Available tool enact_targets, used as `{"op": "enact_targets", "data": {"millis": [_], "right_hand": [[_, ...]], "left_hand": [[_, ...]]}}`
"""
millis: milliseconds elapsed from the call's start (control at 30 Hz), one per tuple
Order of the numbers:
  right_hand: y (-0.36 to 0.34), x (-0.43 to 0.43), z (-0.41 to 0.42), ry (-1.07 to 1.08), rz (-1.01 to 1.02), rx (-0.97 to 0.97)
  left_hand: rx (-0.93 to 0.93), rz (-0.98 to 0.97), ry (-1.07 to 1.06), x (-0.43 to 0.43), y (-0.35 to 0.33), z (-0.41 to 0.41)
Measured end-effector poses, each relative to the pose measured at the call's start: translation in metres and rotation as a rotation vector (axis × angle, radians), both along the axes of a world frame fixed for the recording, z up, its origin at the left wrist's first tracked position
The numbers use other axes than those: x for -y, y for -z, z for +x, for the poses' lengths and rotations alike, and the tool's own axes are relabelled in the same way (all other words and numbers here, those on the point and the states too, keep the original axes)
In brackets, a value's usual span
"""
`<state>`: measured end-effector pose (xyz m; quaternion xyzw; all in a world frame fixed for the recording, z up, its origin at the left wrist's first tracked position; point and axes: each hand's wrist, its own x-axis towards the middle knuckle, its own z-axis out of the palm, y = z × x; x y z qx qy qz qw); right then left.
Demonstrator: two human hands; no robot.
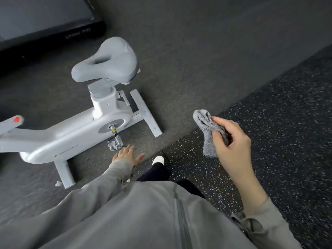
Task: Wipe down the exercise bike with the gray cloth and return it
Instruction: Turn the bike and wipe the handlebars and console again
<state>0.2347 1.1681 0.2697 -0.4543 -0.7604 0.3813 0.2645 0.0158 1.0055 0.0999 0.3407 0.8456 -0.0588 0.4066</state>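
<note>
Gripping the gray cloth [203,121], the right hand [232,148] hides its middle.

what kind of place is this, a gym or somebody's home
Probably a gym or home workout room: there is a white exercise bike, speckled rubber flooring beside it, and what looks like a treadmill deck behind.

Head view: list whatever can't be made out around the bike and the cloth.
All in the head view:
The exercise bike: front end cut off by the left edge.
The frame logo: blurred, unreadable.
The black machine: its lettering is blurred, and the top and left edges cut it off.
The white scrap beside the stabilizer foot: too small to identify.
The gray cloth: partly hidden by the right hand.
The left hand: contact with the pedal unclear.
</note>
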Motion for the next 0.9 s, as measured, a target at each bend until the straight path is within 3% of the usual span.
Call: {"op": "enact_targets", "data": {"millis": [500, 633, 900], "right_hand": [[0.003, -0.236, -0.051, -0.178, -0.022, -0.127], [-0.004, -0.326, -0.056, -0.344, -0.013, -0.127], [-0.015, -0.454, -0.093, -0.467, -0.083, -0.143]], "left_hand": [[-0.027, -0.105, -0.187, -0.185, 0.001, -0.018], [0.020, -0.095, -0.263, -0.257, 0.000, 0.001], [-0.043, 0.033, -0.604, -0.374, -0.018, 0.000]]}}
